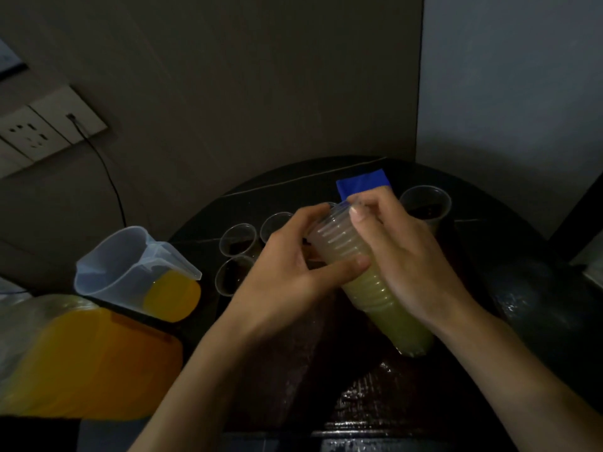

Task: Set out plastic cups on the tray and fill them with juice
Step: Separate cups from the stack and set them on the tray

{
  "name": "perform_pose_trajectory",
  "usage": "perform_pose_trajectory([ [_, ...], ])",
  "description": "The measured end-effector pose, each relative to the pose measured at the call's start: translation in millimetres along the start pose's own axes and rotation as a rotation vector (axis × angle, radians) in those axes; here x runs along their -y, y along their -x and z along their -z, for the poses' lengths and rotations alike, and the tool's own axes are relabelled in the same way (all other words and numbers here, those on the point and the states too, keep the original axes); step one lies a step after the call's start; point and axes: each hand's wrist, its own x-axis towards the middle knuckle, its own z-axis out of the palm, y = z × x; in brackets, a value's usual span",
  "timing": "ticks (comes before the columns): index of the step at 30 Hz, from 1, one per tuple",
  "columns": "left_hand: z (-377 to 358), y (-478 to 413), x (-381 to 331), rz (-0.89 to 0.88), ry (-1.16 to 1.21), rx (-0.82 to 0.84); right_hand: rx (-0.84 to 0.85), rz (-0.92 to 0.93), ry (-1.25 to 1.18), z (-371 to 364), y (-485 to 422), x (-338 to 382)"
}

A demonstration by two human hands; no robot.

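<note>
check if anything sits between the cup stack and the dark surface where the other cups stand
Nothing visible does. The left hand and right hand hold the cup stack above the dark surface, bare below it. Set-out cups stand to its left, one cup at the far right, a blue packet behind the hands.

No legible text on cup stack (368,295), jug (130,265), blue packet (362,184) (frame dim, blurred)
</note>
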Motion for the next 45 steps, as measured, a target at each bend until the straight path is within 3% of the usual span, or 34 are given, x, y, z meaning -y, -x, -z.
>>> perform_pose_trajectory([
  [3,5.7,-8.8,-7.3,0.137,0.251,0.02,-0.034,0.025,-0.002,1.3,0.3,3.2],
  [7,11.2,-14.3,-13.6,0.042,0.026,-0.054,-0.049,0.054,0.101,4.3,-1.8,4.2],
  [14,15.3,-19.7,-16.5,0.037,-0.086,-0.126,-0.005,0.076,0.123,10.4,-1.1,6.6],
  [19,36.2,-17.4,-16.0,-0.01,0.049,-0.378,-0.01,0.064,0.166,28.6,-2.8,4.7],
  [23,42.4,-16.7,-2.4,-0.023,-0.084,-0.535,-0.093,0.076,0.187,47.4,-2.9,4.8],
  [26,21.3,-20.6,19.0,-0.034,-0.506,-0.483,-0.182,0.098,0.154,50.8,-2.6,6.4],
  [28,6.7,-24.6,33.5,-0.061,-0.645,-0.443,-0.189,0.105,0.147,49.9,-3.1,7.5],
  [35,-15.6,-30.3,65.1,-0.15,-0.819,-0.382,-0.2,0.108,0.181,49.2,-4.6,2.4],
  [45,-24.5,-37.1,71.7,-0.106,-0.933,-0.349,-0.249,0.088,0.218,50.5,-5.6,0.0],
])
